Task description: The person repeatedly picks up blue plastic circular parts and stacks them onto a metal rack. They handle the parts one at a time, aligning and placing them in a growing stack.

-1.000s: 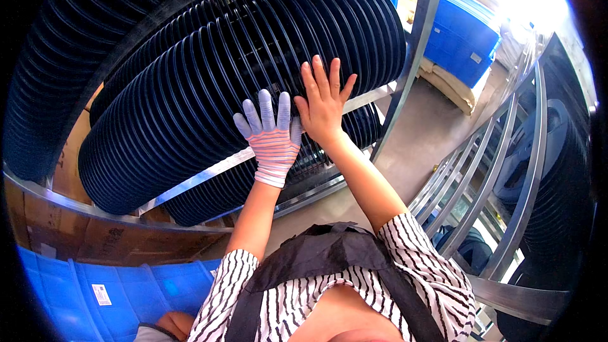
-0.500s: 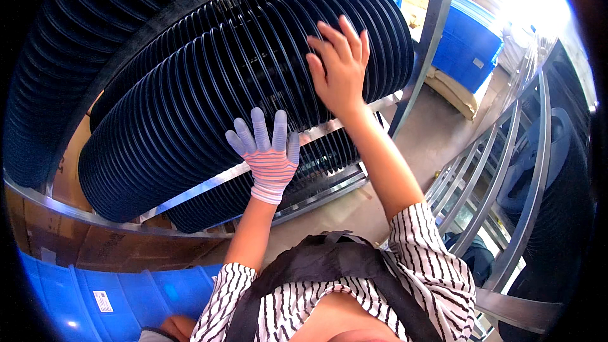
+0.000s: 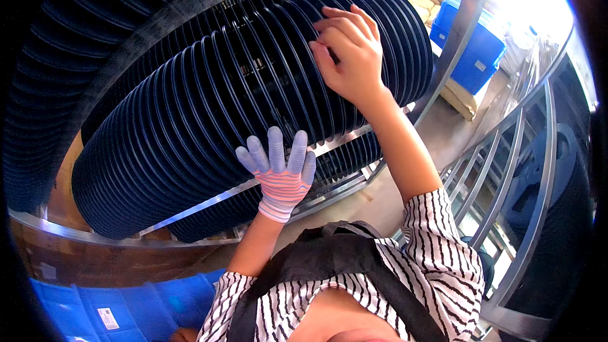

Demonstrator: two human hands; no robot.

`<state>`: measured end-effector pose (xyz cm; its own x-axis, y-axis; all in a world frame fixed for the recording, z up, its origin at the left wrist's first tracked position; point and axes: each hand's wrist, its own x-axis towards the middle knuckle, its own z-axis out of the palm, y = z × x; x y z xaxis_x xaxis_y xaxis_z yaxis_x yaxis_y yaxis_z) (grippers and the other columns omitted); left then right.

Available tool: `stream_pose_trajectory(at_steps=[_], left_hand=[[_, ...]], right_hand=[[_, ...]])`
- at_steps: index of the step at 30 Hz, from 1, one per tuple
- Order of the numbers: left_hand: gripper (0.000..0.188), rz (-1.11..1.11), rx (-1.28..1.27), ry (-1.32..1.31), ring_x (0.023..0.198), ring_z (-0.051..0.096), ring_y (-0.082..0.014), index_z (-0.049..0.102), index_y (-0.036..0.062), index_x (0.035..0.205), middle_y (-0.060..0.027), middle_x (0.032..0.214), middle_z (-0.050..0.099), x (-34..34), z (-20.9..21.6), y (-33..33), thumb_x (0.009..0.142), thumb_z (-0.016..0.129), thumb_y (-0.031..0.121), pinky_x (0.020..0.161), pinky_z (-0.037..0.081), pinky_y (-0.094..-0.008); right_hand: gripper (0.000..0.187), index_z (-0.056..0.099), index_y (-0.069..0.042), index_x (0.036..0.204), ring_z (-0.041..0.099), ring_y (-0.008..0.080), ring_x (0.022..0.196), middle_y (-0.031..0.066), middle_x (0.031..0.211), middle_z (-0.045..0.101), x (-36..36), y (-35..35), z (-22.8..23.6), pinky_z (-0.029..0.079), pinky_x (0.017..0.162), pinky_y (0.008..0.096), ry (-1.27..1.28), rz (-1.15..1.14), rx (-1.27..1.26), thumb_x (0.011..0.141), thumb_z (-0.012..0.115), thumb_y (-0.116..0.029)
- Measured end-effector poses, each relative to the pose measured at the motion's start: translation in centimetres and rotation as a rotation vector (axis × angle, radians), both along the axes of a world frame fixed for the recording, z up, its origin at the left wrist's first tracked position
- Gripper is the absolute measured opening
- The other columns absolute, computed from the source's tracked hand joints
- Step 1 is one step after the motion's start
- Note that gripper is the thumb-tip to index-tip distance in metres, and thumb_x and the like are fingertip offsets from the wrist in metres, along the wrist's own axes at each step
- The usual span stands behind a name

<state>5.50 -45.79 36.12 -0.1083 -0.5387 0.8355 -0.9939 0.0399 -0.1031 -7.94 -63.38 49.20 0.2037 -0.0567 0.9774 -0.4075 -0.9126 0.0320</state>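
A long row of thin black reels (image 3: 183, 114) stands edge-on in a metal rack in front of me. My right hand (image 3: 351, 50), bare, is on the upper right part of this row. Its fingers are bent toward the thumb over the reel rims; what lies right under the fingertips is partly hidden. My left hand (image 3: 278, 168) wears a grey-fingered glove with an orange-striped back. It lies at the row's near side with the fingers spread and holds nothing.
A metal bar (image 3: 209, 206) runs under the row, with more reels on a lower level. Other reels (image 3: 57, 82) fill the rack at left. Blue bins stand at back right (image 3: 472, 44) and lower left (image 3: 149, 307). Another metal rack (image 3: 487, 171) is at my right.
My right hand's fingers have gone from spread to bent in over the rims. The view has shifted slightly, and my left hand stays spread beside the row.
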Motion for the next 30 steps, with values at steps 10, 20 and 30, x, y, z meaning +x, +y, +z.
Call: stream_pose_trajectory(at_steps=[10,20,30], left_hand=[[0.042,0.047,-0.104,0.019,0.145,0.005,-0.0498,0.057,0.0208,0.126,-0.0199,0.154,0.026,0.1,0.2,-0.4,0.086,0.06,0.034,0.111,-0.002,-0.0683],[0.041,-0.024,-0.099,-0.074,0.146,0.006,-0.0479,0.057,0.0217,0.128,-0.0159,0.153,0.031,-1.7,2.5,-1.9,0.089,0.056,0.032,0.111,-0.003,-0.0683],[0.049,0.115,0.266,-0.089,0.146,0.017,-0.0338,0.055,0.0212,0.131,-0.0046,0.145,0.044,-3.2,4.3,-3.1,0.085,0.057,0.039,0.111,-0.007,-0.0659]], right_hand=[[0.029,0.069,-0.012,0.113,0.049,0.0266,0.131,0.0054,0.121,0.066,1.3,-1.4,0.9,0.02,0.116,0.0535,0.321,-0.022,0.172,0.089,0.064,-0.027],[0.024,0.067,-0.004,0.099,0.054,0.0309,0.121,0.0109,0.12,0.063,-2.4,3.1,-3.2,0.037,0.104,0.0454,0.029,-0.027,0.298,0.077,0.07,-0.013],[0.022,0.064,-0.006,0.096,0.048,0.0337,0.127,0.0111,0.128,0.057,-1.9,3.9,-4.7,0.032,0.107,0.0495,-0.008,-0.111,0.318,0.079,0.068,-0.019]])
